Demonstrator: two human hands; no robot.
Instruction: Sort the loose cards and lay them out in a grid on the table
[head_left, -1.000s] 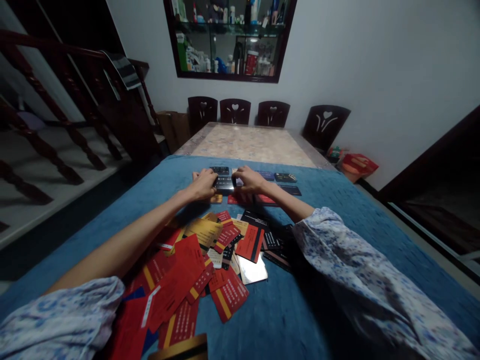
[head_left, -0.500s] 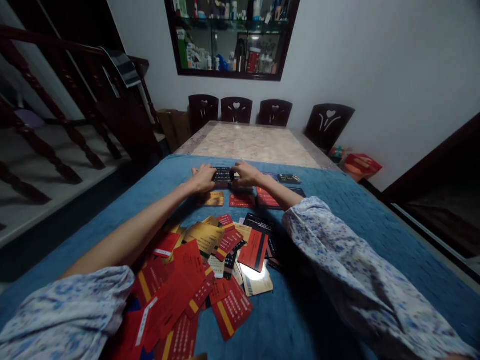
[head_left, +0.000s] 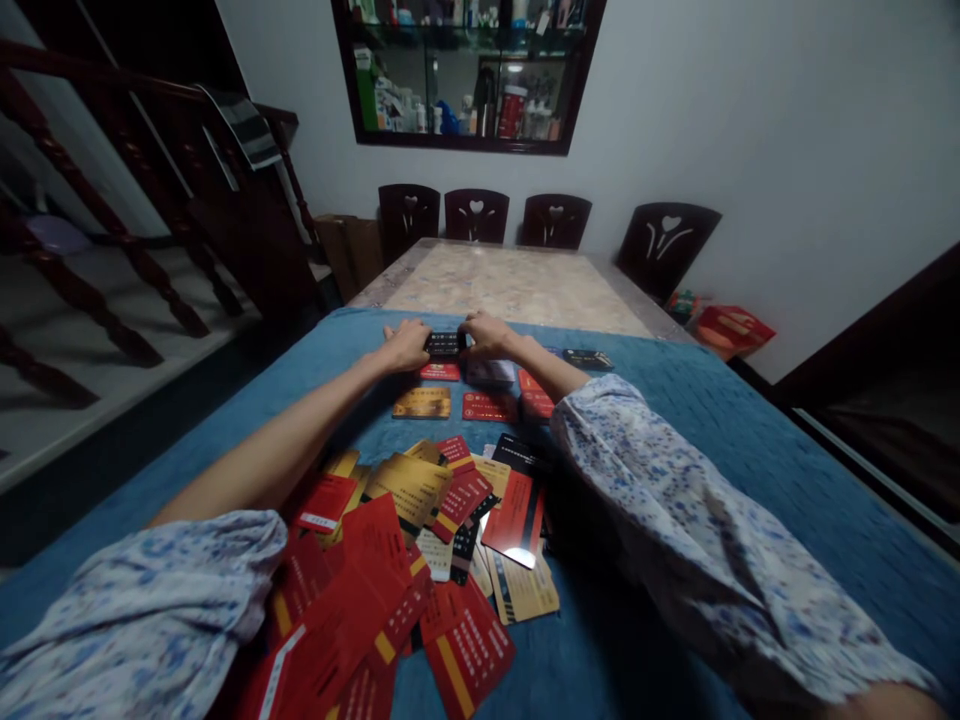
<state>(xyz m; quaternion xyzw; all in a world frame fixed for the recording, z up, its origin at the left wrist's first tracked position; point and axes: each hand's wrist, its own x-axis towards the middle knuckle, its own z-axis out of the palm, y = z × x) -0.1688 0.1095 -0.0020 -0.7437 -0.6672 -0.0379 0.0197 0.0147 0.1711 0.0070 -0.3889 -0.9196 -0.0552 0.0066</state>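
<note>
A stack of black cards [head_left: 447, 345] with white print lies at the far row on the blue cloth. My left hand [head_left: 407, 345] grips its left edge, fingers bent. On the opposite edge, my right hand [head_left: 489, 336] presses with thumb and fingers curled. Just nearer than the stack lies a red card [head_left: 439, 371], and a pale stack [head_left: 490, 372] sits below my right hand. A gold card [head_left: 421, 403] and a red card [head_left: 489, 405] form a nearer row. My right forearm partly covers the cards [head_left: 535, 397] farther right.
A loose, overlapping heap of red, gold and black cards [head_left: 405, 490] spreads across the near cloth. Another black card stack [head_left: 588, 359] lies at the far right. Beyond the blue cloth [head_left: 720, 440] is the bare tabletop [head_left: 510, 280], with chairs [head_left: 476, 215] behind it.
My right hand has moved slightly left and away onto the black stack's right edge. The red card and pale stack in front of it show more now. The view has shifted slightly.
</note>
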